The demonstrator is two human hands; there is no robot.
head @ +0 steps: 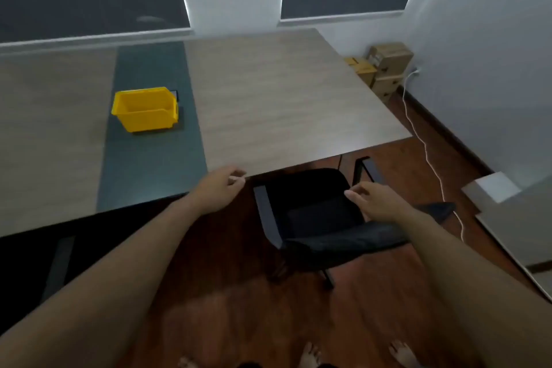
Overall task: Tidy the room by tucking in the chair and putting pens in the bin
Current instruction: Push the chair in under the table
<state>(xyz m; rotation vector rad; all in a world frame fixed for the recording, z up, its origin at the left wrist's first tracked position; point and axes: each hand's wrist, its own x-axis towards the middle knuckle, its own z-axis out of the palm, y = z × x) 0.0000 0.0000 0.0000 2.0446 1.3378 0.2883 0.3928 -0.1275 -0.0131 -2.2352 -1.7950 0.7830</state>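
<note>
View from a head camera, looking down past two bare forearms. A black chair (316, 215) stands on a dark wood floor (227, 308), at the near right corner of a pale table (283, 104). Only the far edge of its seat reaches under the table edge; most of the seat and the whole backrest are out in the open. The backrest is the near part, running left to right across the view, so the chair faces the table.

The right hand (378, 203) hangs over the right part of the chair, just above the backrest, fingers loosely spread and holding nothing. Whether it touches the chair cannot be told. The left hand (222, 188) is to the left of the chair, at the table's near edge, fingers curled loosely and empty. The right hand is the nearer of the two to the backrest.

A yellow bin (145, 109) sits on a dark strip of the table, far left of the chair and well apart from both hands. No pens are visible.

The tuck appears not yet done; it would likely be a push away from the viewer, toward the table.
</note>
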